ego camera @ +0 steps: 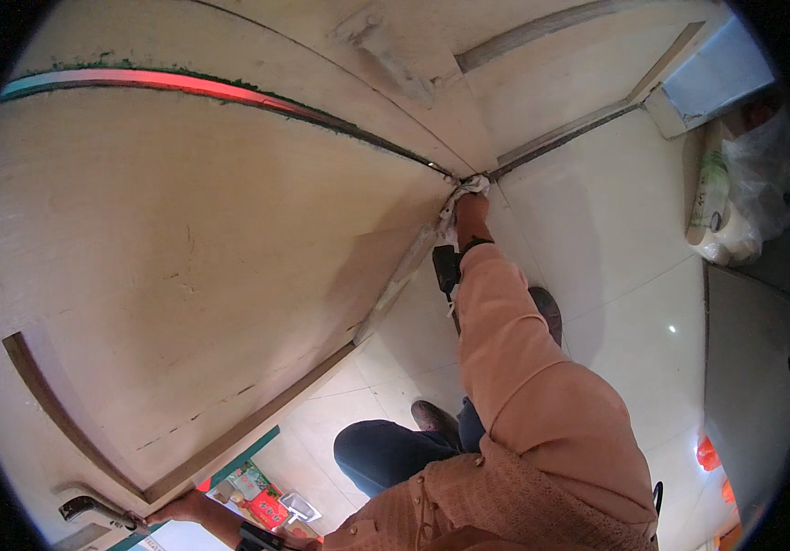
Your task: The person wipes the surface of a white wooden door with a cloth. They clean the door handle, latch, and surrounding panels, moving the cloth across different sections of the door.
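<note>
My right hand (473, 212) reaches down to the floor-level corner where the cream wooden door (243, 200) meets the frame. It holds a crumpled white cloth (475, 184) with dark marks, pressed at the door's lower corner. Part of the cloth hangs along the bottom edge of the door. At the lower left, my left hand (187, 508) grips the door's free edge beside a metal lever handle (95, 510); some of its fingers are hidden. Between door and frame a narrow gap (195, 82) shows red and teal light, with dark grime along its sides.
Pale floor tiles (615, 275) lie under my shoes. Right of me, a clear plastic bag (760, 179) and a green-and-white package (710, 186) stand by a dark grey panel (746, 358). Red printed boxes (264, 506) show beyond the door, and an orange-red object (707, 453) at the lower right.
</note>
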The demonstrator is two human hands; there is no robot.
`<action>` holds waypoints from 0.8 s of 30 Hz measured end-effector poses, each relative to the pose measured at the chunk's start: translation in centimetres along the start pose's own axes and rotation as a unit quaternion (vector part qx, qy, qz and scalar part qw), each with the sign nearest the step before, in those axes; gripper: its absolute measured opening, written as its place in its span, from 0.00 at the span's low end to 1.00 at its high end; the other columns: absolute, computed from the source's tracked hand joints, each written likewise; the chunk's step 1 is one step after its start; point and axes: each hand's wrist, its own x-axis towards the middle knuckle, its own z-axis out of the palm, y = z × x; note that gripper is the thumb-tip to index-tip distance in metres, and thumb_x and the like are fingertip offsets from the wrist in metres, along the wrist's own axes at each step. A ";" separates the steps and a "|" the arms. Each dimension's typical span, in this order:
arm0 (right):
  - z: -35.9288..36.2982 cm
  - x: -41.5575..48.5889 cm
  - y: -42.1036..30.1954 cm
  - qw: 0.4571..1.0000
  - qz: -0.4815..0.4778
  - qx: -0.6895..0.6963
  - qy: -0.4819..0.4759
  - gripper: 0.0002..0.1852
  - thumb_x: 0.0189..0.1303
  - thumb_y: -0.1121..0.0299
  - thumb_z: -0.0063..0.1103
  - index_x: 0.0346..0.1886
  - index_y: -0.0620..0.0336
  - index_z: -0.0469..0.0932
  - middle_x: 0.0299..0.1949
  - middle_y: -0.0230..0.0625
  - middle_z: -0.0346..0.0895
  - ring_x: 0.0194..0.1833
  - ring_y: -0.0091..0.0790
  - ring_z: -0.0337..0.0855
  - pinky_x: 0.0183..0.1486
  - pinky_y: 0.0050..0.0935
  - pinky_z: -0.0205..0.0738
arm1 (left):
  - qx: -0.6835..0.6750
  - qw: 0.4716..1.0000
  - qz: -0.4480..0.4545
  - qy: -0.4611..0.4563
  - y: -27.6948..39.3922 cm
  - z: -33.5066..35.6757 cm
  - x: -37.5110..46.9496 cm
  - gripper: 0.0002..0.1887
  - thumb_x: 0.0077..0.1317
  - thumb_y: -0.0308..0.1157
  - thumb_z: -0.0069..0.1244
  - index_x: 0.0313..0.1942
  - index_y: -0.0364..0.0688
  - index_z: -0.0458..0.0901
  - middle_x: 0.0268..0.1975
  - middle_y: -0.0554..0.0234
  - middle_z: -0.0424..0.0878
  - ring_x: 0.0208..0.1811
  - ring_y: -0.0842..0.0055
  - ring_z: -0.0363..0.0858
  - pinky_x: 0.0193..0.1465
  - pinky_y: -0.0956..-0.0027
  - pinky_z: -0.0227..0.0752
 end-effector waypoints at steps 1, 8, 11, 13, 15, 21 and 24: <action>-0.3 0.2 -0.1 1.000 -0.007 -0.013 -0.011 0.16 0.68 0.62 0.48 0.55 0.54 0.78 0.49 0.38 0.81 0.51 0.40 0.80 0.51 0.32 0.74 | -0.028 0.999 -0.006 -0.031 0.4 0.4 -0.2 0.45 0.63 0.73 0.27 0.71 0.50 0.51 0.72 0.52 0.53 0.70 0.51 0.58 0.69 0.39 0.59; -0.4 -1.7 0.1 0.958 -0.139 -0.168 -0.189 0.16 0.68 0.62 0.49 0.55 0.55 0.77 0.49 0.39 0.81 0.51 0.39 0.80 0.52 0.31 0.74 | -0.071 0.993 -0.087 0.038 4.9 4.4 -3.7 0.48 0.61 0.76 0.25 0.71 0.51 0.53 0.73 0.53 0.54 0.70 0.51 0.58 0.70 0.41 0.57; -0.8 -4.2 0.3 0.916 -0.216 -0.217 -0.258 0.17 0.68 0.62 0.50 0.55 0.56 0.77 0.49 0.39 0.81 0.51 0.38 0.80 0.52 0.31 0.74 | -0.084 0.993 -0.073 0.046 5.2 4.6 -4.0 0.47 0.61 0.75 0.26 0.71 0.51 0.55 0.72 0.53 0.57 0.71 0.51 0.58 0.72 0.42 0.53; -2.4 -5.7 0.2 0.899 -0.254 -0.208 -0.289 0.17 0.68 0.62 0.50 0.55 0.56 0.77 0.49 0.39 0.81 0.51 0.38 0.80 0.53 0.31 0.74 | -0.109 0.992 -0.066 0.007 4.8 4.1 -3.4 0.46 0.62 0.73 0.28 0.71 0.50 0.56 0.72 0.54 0.57 0.71 0.53 0.58 0.73 0.44 0.52; -5.0 -7.1 -0.4 0.890 -0.277 -0.194 -0.307 0.17 0.68 0.62 0.50 0.55 0.57 0.77 0.49 0.39 0.81 0.51 0.37 0.80 0.53 0.31 0.74 | -0.127 0.987 -0.103 0.006 3.9 3.2 -2.3 0.46 0.62 0.72 0.30 0.71 0.49 0.55 0.72 0.55 0.58 0.70 0.54 0.59 0.73 0.44 0.51; -17.4 -13.7 -4.1 0.827 -0.100 0.327 -0.447 0.16 0.67 0.64 0.51 0.54 0.59 0.78 0.49 0.39 0.81 0.50 0.36 0.81 0.53 0.33 0.74 | -0.226 0.960 -0.163 -0.015 -0.1 0.9 -0.9 0.39 0.69 0.64 0.31 0.68 0.44 0.61 0.68 0.55 0.64 0.68 0.58 0.63 0.71 0.50 0.56; -23.7 -17.6 -6.2 0.781 -0.080 0.408 -0.466 0.16 0.66 0.64 0.51 0.53 0.59 0.78 0.48 0.39 0.81 0.50 0.36 0.81 0.53 0.33 0.74 | -0.207 0.974 -0.078 -0.038 -1.9 0.4 0.1 0.40 0.69 0.65 0.32 0.67 0.41 0.62 0.67 0.55 0.66 0.67 0.61 0.65 0.69 0.55 0.59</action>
